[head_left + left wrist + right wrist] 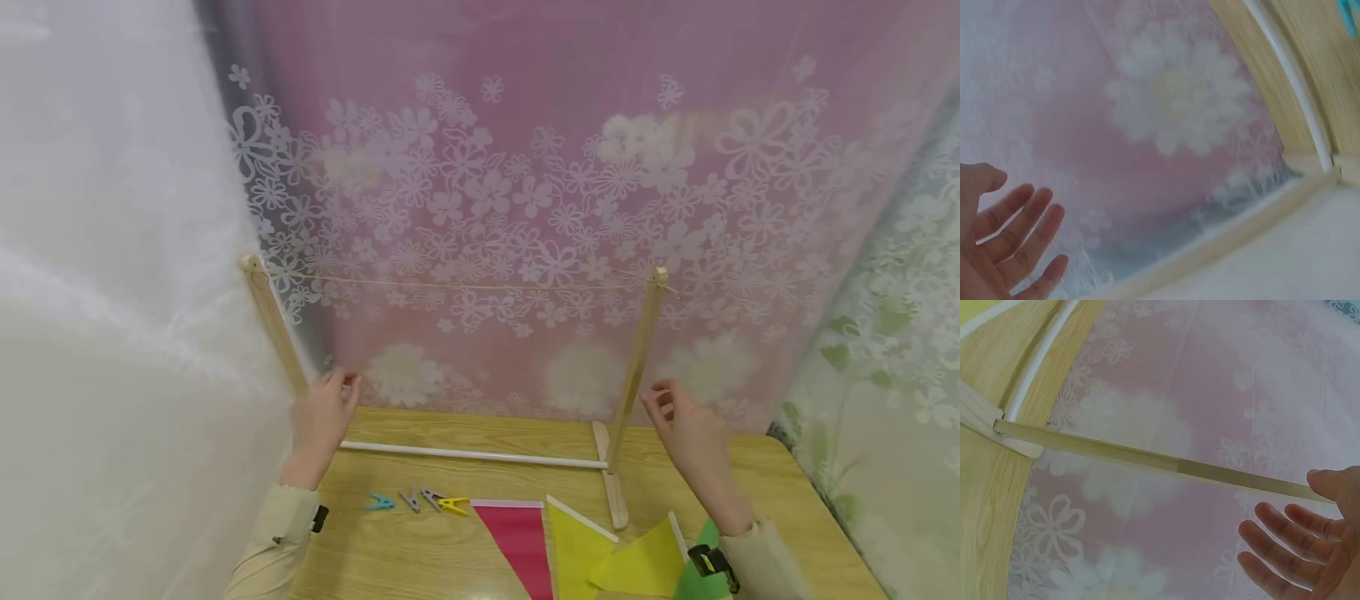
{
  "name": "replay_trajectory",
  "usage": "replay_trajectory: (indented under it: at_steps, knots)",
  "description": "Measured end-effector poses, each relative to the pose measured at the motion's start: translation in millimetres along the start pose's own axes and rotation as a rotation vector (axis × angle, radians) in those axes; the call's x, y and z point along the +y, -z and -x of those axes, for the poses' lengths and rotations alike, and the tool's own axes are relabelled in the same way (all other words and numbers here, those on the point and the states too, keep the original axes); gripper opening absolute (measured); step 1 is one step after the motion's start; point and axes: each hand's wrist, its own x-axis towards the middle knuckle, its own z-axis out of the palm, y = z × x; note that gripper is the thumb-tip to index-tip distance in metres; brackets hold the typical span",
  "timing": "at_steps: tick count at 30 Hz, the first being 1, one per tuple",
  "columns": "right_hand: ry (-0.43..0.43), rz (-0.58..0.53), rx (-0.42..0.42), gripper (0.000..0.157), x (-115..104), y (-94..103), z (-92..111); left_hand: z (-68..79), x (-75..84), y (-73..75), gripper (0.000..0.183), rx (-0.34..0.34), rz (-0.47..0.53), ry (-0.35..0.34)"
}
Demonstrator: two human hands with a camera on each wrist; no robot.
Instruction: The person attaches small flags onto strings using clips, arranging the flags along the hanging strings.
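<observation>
A wooden stand holds a thin string between its left post and right post. My left hand is raised in front of the left post, overlapping its lower part in the head view. Its fingers are spread and loosely bent, with nothing between them. Just right of the right post, my right hand hovers above the table, its fingers relaxed and holding nothing. In the right wrist view the thumb overlaps the end of the visible post.
A white rod joins the stand's feet. Several small clothespins lie on the wooden table. Along the front are a red pennant, two yellow pennants and a green one. Flowered curtains surround the table.
</observation>
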Motion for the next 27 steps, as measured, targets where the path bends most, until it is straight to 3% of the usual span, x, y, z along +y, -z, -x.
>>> replay_trajectory:
  at_steps: [5, 10, 14, 20, 24, 27]
  knots:
    - [0.011, 0.049, -0.004, 0.032, 1.8, 1.4, -8.9, -11.5, -35.0, 12.1, 0.018, 0.058, -0.113, 0.122]
    - [0.046, 0.137, -0.014, 0.036, 2.4, -1.2, -15.3, -15.6, -56.1, 17.1, 0.023, 0.079, -0.184, 0.216]
    - [0.063, 0.169, 0.007, 0.036, 3.2, -5.3, -19.6, -18.9, -64.1, 15.5, 0.03, 0.064, -0.246, 0.241]
    - [0.121, 0.209, 0.08, 0.034, 2.9, -12.2, -25.1, -24.9, -72.6, 9.2, 0.031, 0.086, -0.323, 0.205]
    - [0.156, 0.218, 0.117, 0.034, 1.9, -15.8, -27.4, -29.4, -75.4, 8.3, 0.032, -0.011, -0.31, 0.238]
    - [0.184, 0.235, 0.127, 0.048, 1.2, -18.2, -29.0, -33.5, -77.3, 9.1, 0.036, -0.119, -0.31, 0.283]
